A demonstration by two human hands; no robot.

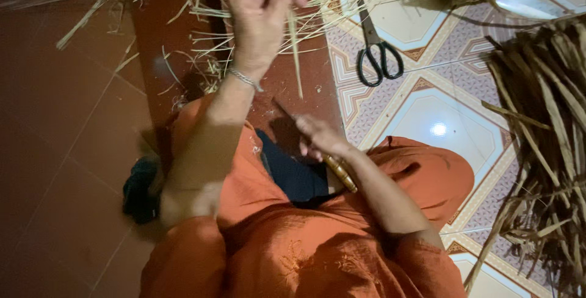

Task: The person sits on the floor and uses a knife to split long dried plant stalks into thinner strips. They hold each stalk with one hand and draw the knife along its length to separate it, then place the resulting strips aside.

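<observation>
- Left hand [264, 6]: raised near the top of the view, fingers pinched shut on a pale green leaf strip [295, 54] that hangs straight down from the grip; a thin silver bracelet [245, 79] circles the wrist.
- Right hand [321, 137]: low over the lap, well apart from the left hand, fingers curled around a knife [339, 171]; its brown ridged handle sticks out behind the palm, and a thin dark blade points up and left, too dim to make out clearly.
- Leaf strip: lower end hangs free above the red floor, just above and left of the right hand, touching neither hand nor blade there.
- Orange garment [293, 249]: covers the person's lap and knees; a dark blue cloth [295, 178] shows between the knees.
- Black-handled scissors [375, 50]: lying on the patterned tile floor [439, 115], right of the left hand, blades closed.
- Loose pale straw [201, 11]: scattered across the red floor at the top.
- Pile of dried brown leaf strips [549, 151]: heaped along the right edge.
- Dark bundle [140, 188]: beside the left knee, kind unclear.
</observation>
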